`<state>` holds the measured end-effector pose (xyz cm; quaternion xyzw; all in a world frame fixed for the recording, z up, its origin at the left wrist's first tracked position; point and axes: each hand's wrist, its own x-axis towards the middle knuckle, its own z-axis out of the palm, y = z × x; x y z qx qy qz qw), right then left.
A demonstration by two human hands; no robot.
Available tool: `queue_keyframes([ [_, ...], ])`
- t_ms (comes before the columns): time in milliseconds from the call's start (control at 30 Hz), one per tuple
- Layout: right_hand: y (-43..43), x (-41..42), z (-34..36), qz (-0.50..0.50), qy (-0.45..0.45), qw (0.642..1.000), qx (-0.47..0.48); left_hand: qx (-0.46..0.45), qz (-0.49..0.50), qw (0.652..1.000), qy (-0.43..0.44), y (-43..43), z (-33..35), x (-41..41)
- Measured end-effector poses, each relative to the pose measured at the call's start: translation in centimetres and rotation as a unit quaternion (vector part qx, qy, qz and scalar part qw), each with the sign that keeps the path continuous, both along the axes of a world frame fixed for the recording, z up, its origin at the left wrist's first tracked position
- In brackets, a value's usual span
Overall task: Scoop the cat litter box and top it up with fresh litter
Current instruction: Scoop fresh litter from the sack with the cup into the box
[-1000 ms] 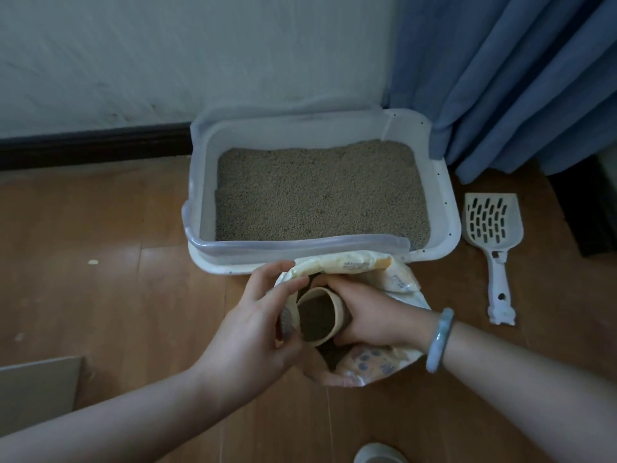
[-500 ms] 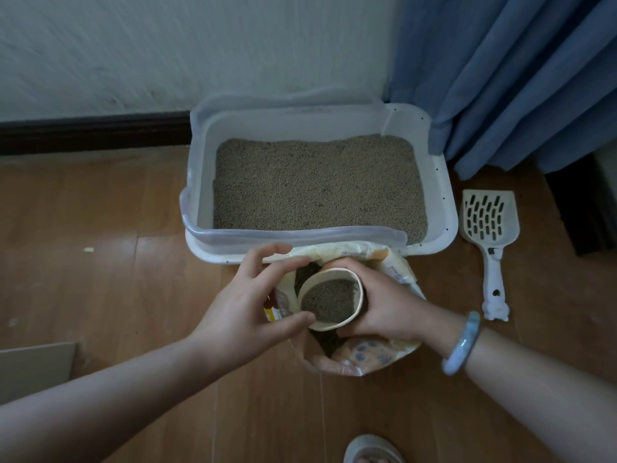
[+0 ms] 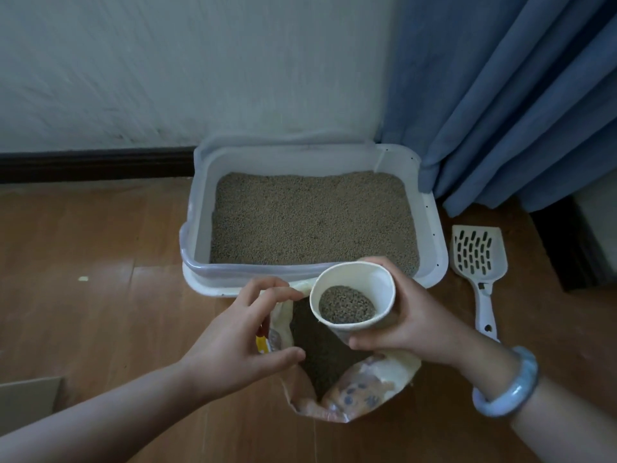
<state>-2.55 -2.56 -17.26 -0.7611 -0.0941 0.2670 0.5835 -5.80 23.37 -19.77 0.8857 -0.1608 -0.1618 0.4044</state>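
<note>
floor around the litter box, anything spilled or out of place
Barely. One small pale scrap lies on the floor left of the box; too small to identify. No spilled litter shows. The scoop lies flat right of the box.

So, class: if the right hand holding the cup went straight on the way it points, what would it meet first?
Probably the near rim of the litter box, just beyond the right hand and its paper cup; height is unclear, so it may clear it.

Dim, cool, even indoor light, soft faint shadows, slight smear on the wall (image 3: 167, 61), wide-angle bowing at edges.
</note>
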Motion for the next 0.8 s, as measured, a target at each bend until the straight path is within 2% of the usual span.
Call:
queue_keyframes([
  [267, 1.6, 3.8, 2.4, -0.034, -0.015, 0.997, 0.073, 0.015, -0.004, 1.000, 0.001, -0.3, 0.1, 0.0],
  [367, 2.6, 5.7, 2.9, -0.053, -0.059, 0.995, 0.057, 0.023, -0.006, 1.000, -0.004, -0.4, 0.2, 0.1],
  [500, 3.4, 8.5, 0.9, -0.052, -0.117, 0.991, -0.047, 0.032, -0.005, 0.999, -0.006, -0.5, 0.2, 0.3],
  [600, 3.9, 9.9, -1.3, -0.038, -0.177, 0.970, -0.165, 0.034, 0.000, 0.999, -0.001, -0.6, 0.1, 0.4],
  [700, 4.3, 10.8, -2.7, -0.001, -0.249, 0.926, -0.283, 0.035, 0.003, 0.999, -0.002, -0.6, -0.1, 0.6],
  [800, 4.4, 11.6, -3.2, 0.031, -0.304, 0.855, -0.419, 0.034, 0.005, 0.999, 0.000, -0.6, -0.4, 0.7],
])
